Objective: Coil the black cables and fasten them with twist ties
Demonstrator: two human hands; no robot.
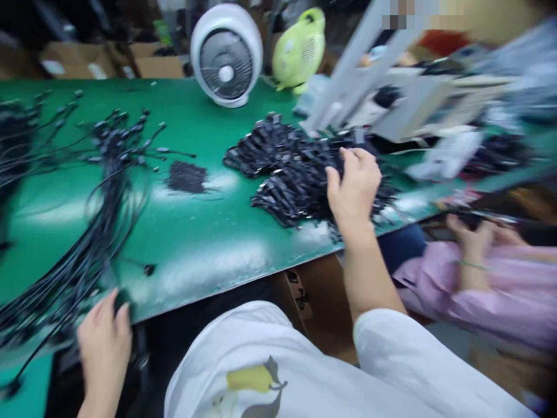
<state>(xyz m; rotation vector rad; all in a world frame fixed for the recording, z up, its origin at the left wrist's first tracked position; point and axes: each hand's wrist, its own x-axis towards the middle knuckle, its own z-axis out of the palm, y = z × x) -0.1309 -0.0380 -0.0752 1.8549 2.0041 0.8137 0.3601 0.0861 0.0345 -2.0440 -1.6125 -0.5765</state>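
At the head view's 2 o'clock side of centre, I have the right hand (354, 188) over the near part of a heap of short black cables (278, 191), thumb and fingers spread; whether the fingertips press on any, I can't tell. At 8 o'clock, the left hand (107, 342) is at the table's near edge, beside the lower end of a long cable bundle (108, 168); blur leaves its grip unreadable to me. The green table (209, 238) gives me a bare stretch between bundle and heap, narrowed at 10 o'clock by a small dark pile (187, 177). Its front edge climbs from 7 towards 3 o'clock. A white fan (226, 67) bounds my reach at 11 o'clock; at 4 o'clock, a co-worker's pink sleeve (500, 284) crowds the edge.
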